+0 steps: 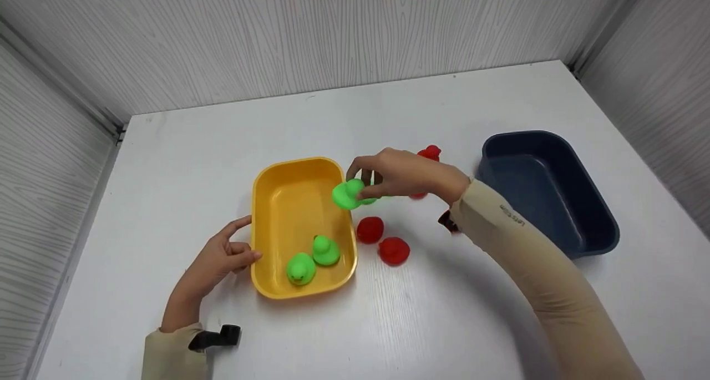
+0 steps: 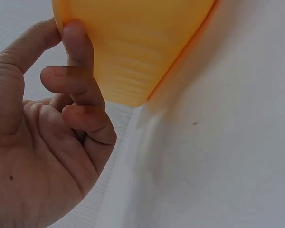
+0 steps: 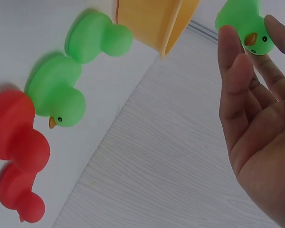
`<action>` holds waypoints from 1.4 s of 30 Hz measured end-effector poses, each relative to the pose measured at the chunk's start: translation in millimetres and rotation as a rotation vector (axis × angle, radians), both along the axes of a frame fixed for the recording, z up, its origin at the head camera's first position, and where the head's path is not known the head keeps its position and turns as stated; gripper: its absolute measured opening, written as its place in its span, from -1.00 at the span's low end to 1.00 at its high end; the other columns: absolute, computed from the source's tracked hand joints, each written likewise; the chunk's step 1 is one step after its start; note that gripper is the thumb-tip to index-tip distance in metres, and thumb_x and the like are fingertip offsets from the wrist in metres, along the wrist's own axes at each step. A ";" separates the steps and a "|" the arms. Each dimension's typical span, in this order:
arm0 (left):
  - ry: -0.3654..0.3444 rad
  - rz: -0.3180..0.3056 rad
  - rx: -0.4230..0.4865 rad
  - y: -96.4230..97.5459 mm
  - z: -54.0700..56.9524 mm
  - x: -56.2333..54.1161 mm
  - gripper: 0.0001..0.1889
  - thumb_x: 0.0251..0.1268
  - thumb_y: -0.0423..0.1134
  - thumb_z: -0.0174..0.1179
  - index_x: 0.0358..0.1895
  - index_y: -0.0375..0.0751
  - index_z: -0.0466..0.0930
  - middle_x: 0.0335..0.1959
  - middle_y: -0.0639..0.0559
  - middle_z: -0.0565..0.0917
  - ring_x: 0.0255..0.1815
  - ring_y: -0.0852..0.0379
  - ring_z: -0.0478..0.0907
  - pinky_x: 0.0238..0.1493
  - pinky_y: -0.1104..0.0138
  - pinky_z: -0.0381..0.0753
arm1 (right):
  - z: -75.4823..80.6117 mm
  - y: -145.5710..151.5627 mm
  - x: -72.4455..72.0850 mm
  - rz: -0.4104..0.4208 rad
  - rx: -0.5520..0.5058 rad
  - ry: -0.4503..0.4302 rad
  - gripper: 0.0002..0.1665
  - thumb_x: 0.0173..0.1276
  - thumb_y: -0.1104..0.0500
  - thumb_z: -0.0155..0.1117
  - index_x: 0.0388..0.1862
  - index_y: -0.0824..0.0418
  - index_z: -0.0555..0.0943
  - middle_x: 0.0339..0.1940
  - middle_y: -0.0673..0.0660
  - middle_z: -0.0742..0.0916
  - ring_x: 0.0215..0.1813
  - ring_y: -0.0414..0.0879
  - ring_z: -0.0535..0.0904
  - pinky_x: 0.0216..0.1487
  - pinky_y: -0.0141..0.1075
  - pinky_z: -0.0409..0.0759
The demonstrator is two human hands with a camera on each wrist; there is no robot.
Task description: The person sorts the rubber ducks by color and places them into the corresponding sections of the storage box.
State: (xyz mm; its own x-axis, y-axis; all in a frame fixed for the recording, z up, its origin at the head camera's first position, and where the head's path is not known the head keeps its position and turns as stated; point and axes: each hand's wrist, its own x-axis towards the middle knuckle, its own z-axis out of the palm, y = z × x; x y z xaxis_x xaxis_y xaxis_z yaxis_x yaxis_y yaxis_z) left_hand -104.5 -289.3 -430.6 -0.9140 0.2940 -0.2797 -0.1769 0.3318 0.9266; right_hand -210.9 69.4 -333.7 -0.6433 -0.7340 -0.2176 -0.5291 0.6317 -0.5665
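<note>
My right hand (image 1: 396, 175) pinches a green rubber duck (image 1: 346, 196) between thumb and fingertips, held over the right rim of the yellow plastic bin (image 1: 297, 202). In the right wrist view, the held duck (image 3: 240, 19) shows its orange beak. Thumb and fingers of my left hand (image 1: 219, 258) grip the bin's left edge; the left wrist view shows the bin's outer wall (image 2: 133, 42). Inside the bin sit two green ducks, one (image 1: 300, 269) nearer the front and another (image 1: 325, 251) beside it. Two more green ducks, a farther (image 3: 92, 38) and a nearer one (image 3: 57, 90), stand on the table, mostly hidden in the head view.
Right of the yellow bin lie several red ducks, including one by its wall (image 1: 370, 230), one nearer the front (image 1: 394, 251) and one farther back (image 1: 431, 152). A dark blue bin (image 1: 546, 188) stands at the right, partly behind my right sleeve. Grooved white panels enclose the table.
</note>
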 end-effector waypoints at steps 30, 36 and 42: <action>-0.003 -0.001 0.008 -0.8 -3.6 -0.4 -0.21 0.27 -0.24 0.25 0.49 -0.16 0.00 -0.65 0.15 0.43 -0.61 0.25 0.28 -0.49 0.34 0.30 | -46.5 -69.1 1.0 0.100 -0.057 -0.039 -0.65 0.36 0.05 0.25 0.10 0.05 0.54 -0.20 0.04 0.66 -0.15 -0.11 0.51 -0.10 -0.35 0.52; -0.008 -0.003 0.021 0.8 -1.7 -1.2 -0.19 0.26 -0.27 0.25 0.49 -0.18 -0.02 -0.66 0.16 0.42 -0.61 0.24 0.25 -0.49 0.32 0.25 | -52.4 -82.0 4.1 0.126 0.027 -0.034 -0.64 0.35 0.04 0.24 0.11 0.01 0.54 -0.22 0.02 0.66 -0.20 -0.13 0.50 -0.17 -0.38 0.51; -0.019 -0.001 0.036 1.0 -1.2 -1.6 -0.18 0.26 -0.28 0.25 0.50 -0.20 -0.04 -0.66 0.16 0.41 -0.62 0.23 0.22 -0.49 0.28 0.19 | -57.0 -91.5 5.6 0.161 0.111 -0.012 -0.64 0.36 0.04 0.20 0.12 -0.01 0.54 -0.20 0.02 0.66 -0.21 -0.11 0.50 -0.12 -0.34 0.50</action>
